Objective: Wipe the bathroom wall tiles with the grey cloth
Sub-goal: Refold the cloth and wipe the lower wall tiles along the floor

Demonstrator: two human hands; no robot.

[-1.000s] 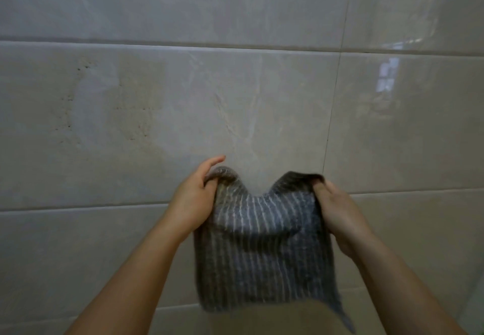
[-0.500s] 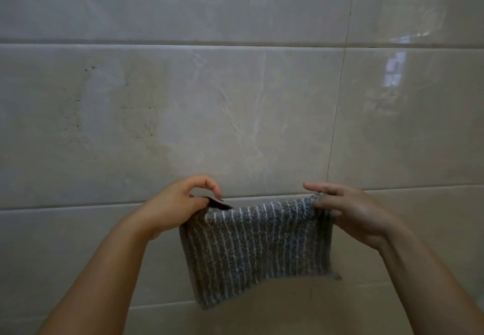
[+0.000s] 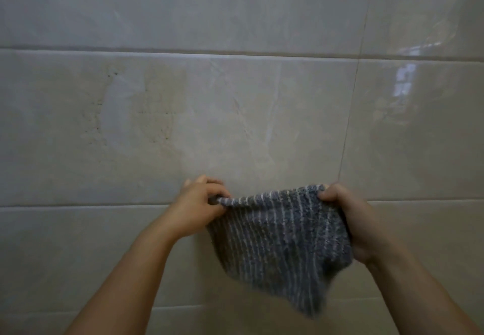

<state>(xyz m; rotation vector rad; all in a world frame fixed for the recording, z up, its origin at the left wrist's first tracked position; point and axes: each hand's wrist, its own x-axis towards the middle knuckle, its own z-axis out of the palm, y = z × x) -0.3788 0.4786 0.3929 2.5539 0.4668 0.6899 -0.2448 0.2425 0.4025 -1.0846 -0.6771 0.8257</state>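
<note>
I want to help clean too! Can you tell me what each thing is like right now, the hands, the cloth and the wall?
left hand: closed, pinching the cloth's top left corner.
right hand: closed, gripping the cloth's right edge.
grey cloth: held up between both hands, spread out and hanging; not clearly pressed on the wall.
wall tiles: glossy, with blotchy marks and small dark specks at the left.

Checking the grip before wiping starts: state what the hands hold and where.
Both hold the grey cloth by its top edge: left hand pinches the left corner, right hand grips the right corner and side.
</note>
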